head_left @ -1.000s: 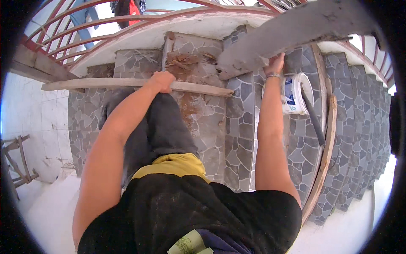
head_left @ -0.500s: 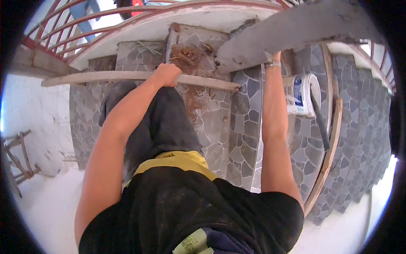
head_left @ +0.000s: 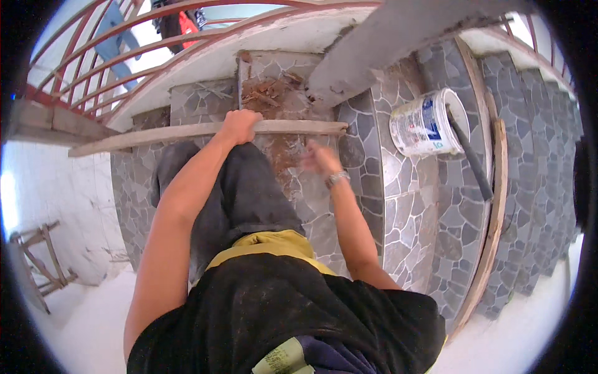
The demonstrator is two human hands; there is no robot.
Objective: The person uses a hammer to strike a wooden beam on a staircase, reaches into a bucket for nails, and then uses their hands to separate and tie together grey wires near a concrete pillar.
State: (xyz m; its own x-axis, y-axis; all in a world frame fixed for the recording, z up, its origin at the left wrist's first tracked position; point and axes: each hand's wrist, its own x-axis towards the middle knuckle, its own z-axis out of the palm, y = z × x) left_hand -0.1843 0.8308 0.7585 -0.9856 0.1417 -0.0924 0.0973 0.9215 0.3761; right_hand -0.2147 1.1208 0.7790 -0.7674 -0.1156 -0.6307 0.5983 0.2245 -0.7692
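Observation:
My left hand is closed around the middle of a long, slightly bowed wooden plank. The plank lies crosswise in front of my dark trouser legs. Just below its right end is my right hand, a watch on its wrist. Motion smears its fingers, so whether it holds anything is unclear. Past the plank, reddish-brown debris and wood scraps lie on the stone-patterned steps, beside the foot of a thick grey concrete pillar.
A splattered white bucket stands to the right, a dark rod slanting out of it. Alongside runs a long timber strip. Reddish railings curve across the far side, a person's legs beyond. A wooden frame is at left.
My right hand has come back from the pillar toward me and left, to near the plank's right end. My left hand keeps its grip on the plank. The view has shifted slightly.

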